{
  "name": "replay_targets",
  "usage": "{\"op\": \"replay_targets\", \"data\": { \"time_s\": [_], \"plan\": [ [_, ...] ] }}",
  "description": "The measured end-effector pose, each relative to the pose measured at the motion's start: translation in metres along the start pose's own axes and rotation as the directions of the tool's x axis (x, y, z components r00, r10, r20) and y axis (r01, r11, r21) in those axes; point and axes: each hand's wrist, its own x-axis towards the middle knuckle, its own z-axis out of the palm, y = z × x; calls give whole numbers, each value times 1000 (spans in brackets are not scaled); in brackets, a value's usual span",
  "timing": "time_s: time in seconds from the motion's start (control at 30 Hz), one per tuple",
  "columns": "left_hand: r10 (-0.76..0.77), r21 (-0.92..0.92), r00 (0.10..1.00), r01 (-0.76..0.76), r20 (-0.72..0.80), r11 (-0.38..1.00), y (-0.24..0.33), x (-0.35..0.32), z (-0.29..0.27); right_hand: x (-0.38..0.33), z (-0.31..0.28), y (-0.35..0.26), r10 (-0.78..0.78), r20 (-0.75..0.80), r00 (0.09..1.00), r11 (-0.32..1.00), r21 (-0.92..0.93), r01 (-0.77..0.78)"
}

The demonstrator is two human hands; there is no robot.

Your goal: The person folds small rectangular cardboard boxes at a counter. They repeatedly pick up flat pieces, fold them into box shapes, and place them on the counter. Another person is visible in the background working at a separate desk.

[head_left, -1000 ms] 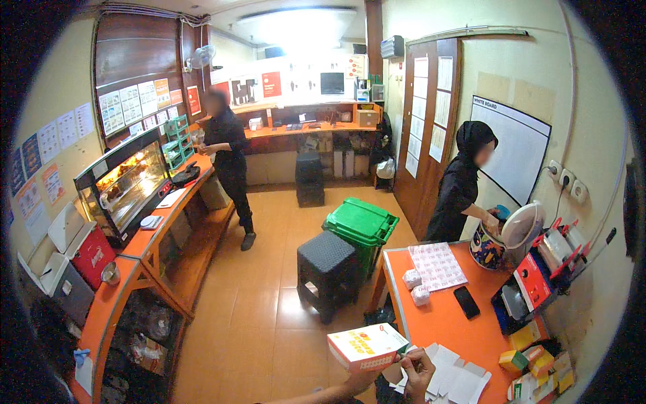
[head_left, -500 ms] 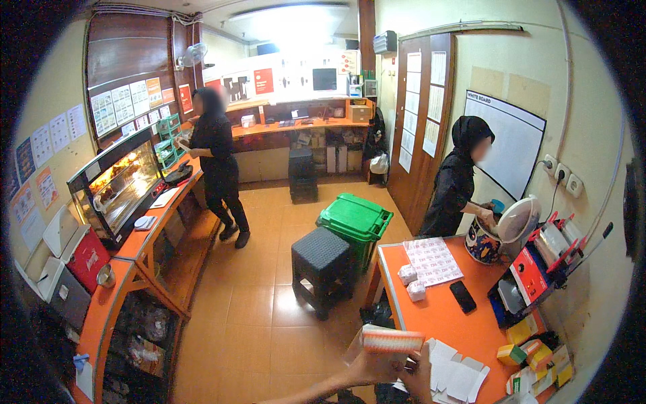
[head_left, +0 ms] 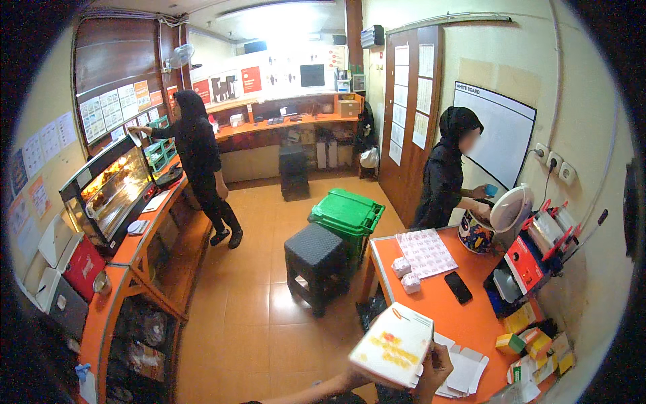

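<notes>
A white cardboard box (head_left: pixel 393 345) with yellow and orange print is held low in the middle of the view, its flat face tilted up. My left hand (head_left: pixel 353 379) grips it from below at its lower left edge. My right hand (head_left: pixel 436 363) holds its right edge, fingers curled over the side. Just under the hands, a stack of flat white box blanks (head_left: pixel 464 372) lies at the near edge of the orange table (head_left: pixel 471 323).
On the table lie a black phone (head_left: pixel 458 287), small white packets (head_left: pixel 406 273) and a printed sheet (head_left: pixel 425 252). A person in black (head_left: pixel 447 175) works at an open patterned pot (head_left: pixel 478 230). A dark stool (head_left: pixel 316 259), green bin (head_left: pixel 346 215), another person (head_left: pixel 202 158) and a heated display case (head_left: pixel 111 192) stand nearby.
The box has been turned in my hands so its printed face is more upright and closer. The person at the left counter has stepped along it and reaches toward the wall.
</notes>
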Motion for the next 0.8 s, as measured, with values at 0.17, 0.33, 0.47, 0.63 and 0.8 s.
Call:
{"op": "replay_targets", "data": {
  "time_s": [0.17, 0.33, 0.47, 0.63, 0.8],
  "plan": [
    [-74, -57, 995, 78, 60, 995, 8, -12, -4, -2, -2, -18, -222, 48, 974, 960, -164, 227],
    [-151, -111, 976, 170, 157, 979, 31, -12, -5, -1, -1, -44, -379, 222, 898, 823, -362, 437],
    [-198, -136, 962, 226, 189, 965, 40, -10, -6, 7, -3, -47, -251, 138, 958, 863, -416, 286],
    [-242, -165, 949, 276, 200, 947, 44, -10, -7, 10, -12, -45, -205, 278, 939, 941, -207, 267],
    [-270, -177, 938, 309, 216, 934, 48, -9, -6, 0, -2, -46, -197, 340, 920, 919, -263, 294]
  ]
}}
